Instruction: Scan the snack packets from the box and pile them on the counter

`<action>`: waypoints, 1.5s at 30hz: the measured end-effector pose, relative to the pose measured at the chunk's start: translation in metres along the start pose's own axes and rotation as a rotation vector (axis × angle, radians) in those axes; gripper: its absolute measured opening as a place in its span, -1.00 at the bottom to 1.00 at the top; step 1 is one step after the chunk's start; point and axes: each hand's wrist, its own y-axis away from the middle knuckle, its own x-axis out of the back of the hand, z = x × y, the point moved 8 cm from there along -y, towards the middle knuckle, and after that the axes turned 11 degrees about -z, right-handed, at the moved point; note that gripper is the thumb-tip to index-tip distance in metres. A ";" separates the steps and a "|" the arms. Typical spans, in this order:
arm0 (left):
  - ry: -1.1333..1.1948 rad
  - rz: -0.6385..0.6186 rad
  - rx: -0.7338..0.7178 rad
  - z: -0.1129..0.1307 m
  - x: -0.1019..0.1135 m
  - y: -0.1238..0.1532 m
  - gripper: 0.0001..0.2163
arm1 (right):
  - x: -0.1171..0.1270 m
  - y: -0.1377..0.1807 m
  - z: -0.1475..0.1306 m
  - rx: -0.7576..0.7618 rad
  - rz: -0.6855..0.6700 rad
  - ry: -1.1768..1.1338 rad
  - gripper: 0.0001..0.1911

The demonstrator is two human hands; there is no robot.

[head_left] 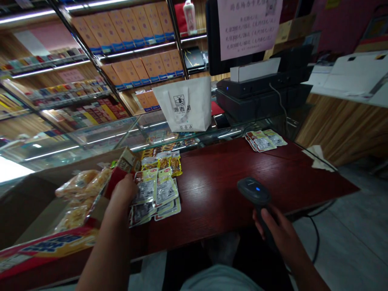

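Observation:
My right hand [274, 224] is wrapped around the handle of a dark barcode scanner [254, 190], which has a small blue light on its head. The scanner is held above the front of the dark red table. On the left, my left hand [125, 190] touches the left edge of a pile of flat snack packets [147, 186], silvery with yellow-green borders. Its fingertips are hidden, so I cannot tell whether it grips a packet. Just behind the pile lie several small yellow snack packets [163, 162].
An open carton [45, 242] with bagged bread [80, 184] stands left of the pile. More flat packets [263, 140] lie at the table's back right. A white paper bag [184, 107] stands on the glass counter [121, 133], beside a monitor bearing a pink sign [248, 28]. Cables hang at the right.

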 end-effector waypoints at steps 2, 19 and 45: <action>-0.091 -0.018 0.041 0.002 -0.003 0.007 -0.76 | 0.007 -0.001 0.000 0.007 0.006 0.013 -0.47; 0.194 -0.146 -0.941 0.292 -0.069 0.065 -0.69 | 0.100 -0.070 -0.011 0.230 0.219 -0.445 -0.46; 0.635 -0.199 -0.330 0.526 -0.152 -0.015 -0.66 | 0.101 -0.081 -0.008 0.215 0.355 -0.174 -0.57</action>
